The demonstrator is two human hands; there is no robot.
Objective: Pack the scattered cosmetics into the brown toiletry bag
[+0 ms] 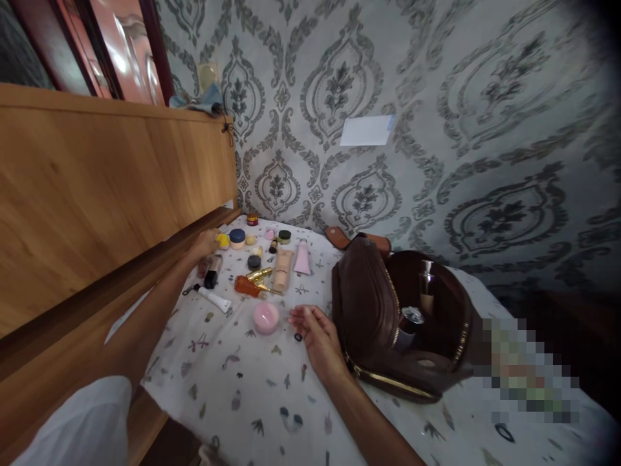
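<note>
At the far left of the cloth, my left hand (207,244) has its fingertips at the edge of a small yellow item (222,241); whether they grip it is hidden. My right hand (319,338) hovers over the cloth with loosely bent fingers apart and holds nothing. Just left of it sits a round pink jar (266,318). To its right stands a brown leather cosmetic bag (363,304), unzipped, with a clear-capped bottle (427,285) and a silver-topped container (411,320) inside. Below my left hand are a black-capped bottle (213,272) and a white tube (213,298).
Beyond lie a beige tube (282,272), a pink tube (302,257), an amber bottle (248,286), a gold tube (259,274), a dark-lidded jar (237,237) and several small pots. A wooden board (116,168) rises on the left. Patterned wallpaper (339,84) covers the wall behind.
</note>
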